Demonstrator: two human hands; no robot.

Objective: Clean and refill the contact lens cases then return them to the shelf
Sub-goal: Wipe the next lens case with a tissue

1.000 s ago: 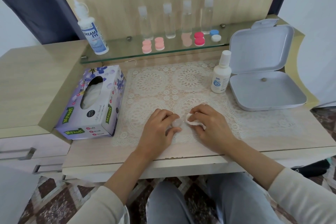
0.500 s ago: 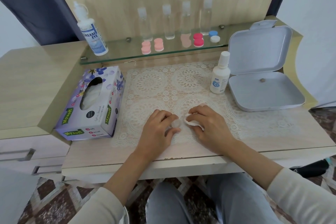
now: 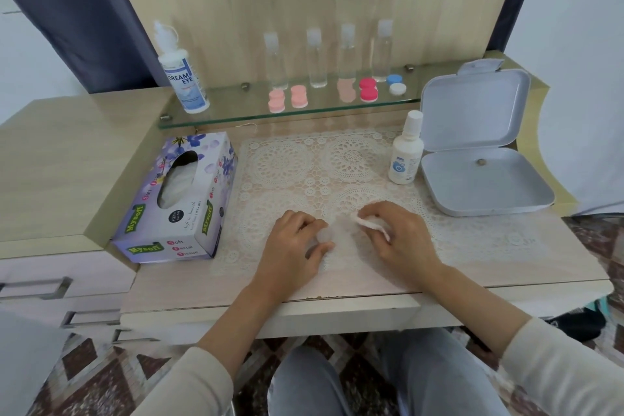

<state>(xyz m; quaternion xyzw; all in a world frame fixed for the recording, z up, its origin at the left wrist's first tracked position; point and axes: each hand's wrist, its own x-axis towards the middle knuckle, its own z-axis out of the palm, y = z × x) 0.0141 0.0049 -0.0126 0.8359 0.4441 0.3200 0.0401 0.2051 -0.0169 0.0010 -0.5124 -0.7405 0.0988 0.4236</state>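
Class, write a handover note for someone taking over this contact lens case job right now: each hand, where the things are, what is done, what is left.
Left hand pinches a small pale case on the mat.
Right hand holds a tissue wad beside it.
Five other cases sit on the glass shelf; a small bottle stands on the mat.
Done: one case is down and at the wiping stage.
Left: finish wiping, refill, return it. Whether the shelf cases are already cleaned cannot be told.
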